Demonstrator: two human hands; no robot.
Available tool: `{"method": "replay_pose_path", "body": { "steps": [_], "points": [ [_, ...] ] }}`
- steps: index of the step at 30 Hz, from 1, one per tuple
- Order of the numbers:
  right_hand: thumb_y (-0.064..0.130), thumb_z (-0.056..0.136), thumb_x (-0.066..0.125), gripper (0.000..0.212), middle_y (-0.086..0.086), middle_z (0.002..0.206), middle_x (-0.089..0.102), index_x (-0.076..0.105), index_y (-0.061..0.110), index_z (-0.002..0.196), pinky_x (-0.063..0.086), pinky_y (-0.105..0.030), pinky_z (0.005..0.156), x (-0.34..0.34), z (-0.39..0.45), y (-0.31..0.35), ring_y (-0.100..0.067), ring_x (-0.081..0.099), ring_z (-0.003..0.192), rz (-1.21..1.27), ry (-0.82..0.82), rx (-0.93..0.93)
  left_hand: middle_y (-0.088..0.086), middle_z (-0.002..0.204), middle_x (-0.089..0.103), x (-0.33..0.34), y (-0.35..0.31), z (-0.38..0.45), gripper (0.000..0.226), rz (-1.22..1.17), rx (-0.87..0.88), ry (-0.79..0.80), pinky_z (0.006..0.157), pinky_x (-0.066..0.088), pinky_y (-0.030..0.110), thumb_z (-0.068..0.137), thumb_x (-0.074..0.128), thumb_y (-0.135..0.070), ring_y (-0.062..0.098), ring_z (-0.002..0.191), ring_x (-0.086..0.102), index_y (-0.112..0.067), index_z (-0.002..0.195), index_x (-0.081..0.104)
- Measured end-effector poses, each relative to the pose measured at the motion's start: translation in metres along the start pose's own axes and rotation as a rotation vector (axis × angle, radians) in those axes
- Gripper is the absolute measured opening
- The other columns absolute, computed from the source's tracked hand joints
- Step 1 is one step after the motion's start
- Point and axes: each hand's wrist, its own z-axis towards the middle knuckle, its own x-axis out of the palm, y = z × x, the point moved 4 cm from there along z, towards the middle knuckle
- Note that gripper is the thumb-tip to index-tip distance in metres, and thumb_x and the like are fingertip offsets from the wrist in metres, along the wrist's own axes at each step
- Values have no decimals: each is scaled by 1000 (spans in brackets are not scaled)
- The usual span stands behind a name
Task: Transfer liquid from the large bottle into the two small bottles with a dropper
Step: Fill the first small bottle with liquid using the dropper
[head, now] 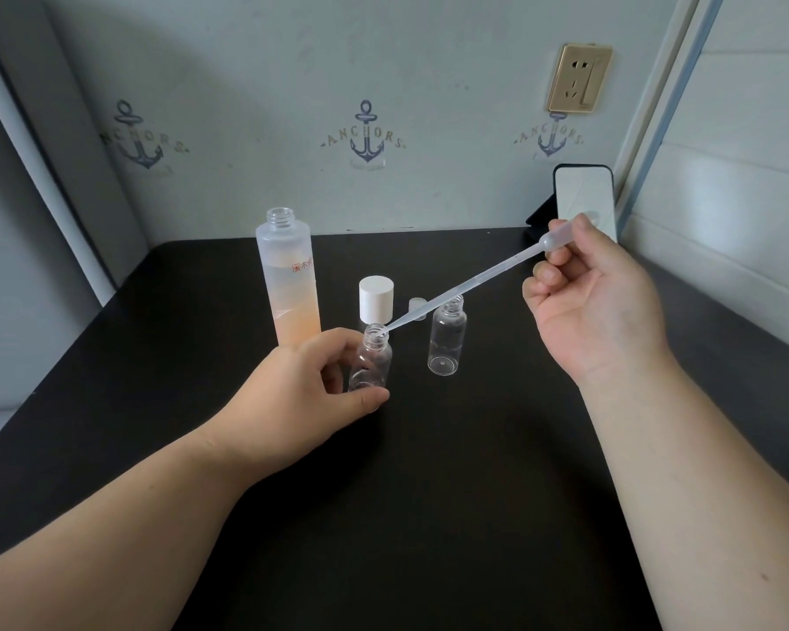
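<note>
**Clear plastic dropper tip at the bottle mouth: steady, then squeeze**

The right hand (593,302) pinches the dropper (465,289) at its bulb, the tip slanting down-left from that grip into the mouth of the near small bottle (371,362). The left hand (301,384) curls round this bottle on the black desk (429,494). Best to keep the bottle upright and squeeze gently. The second small bottle (447,339) stands below the dropper's stem; the large bottle (288,284) stands open just beyond the left grip.

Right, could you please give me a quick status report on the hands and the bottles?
Left hand holds small bottle. Right hand pinches dropper, tip at bottle mouth. Second small bottle stands free. Nothing in the way.
</note>
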Motion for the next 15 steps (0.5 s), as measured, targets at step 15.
{"method": "replay_pose_path", "body": {
  "steps": [15],
  "points": [
    [16, 96, 64, 24, 3, 66, 57, 71, 11, 73, 36, -21, 57, -4, 1, 1, -11, 42, 54, -17, -18, -29, -28, 97, 65, 0, 0, 1, 42, -77, 55, -1, 77, 48, 11, 76, 79, -46, 2, 89, 62, -70, 101, 55]
  ]
}}
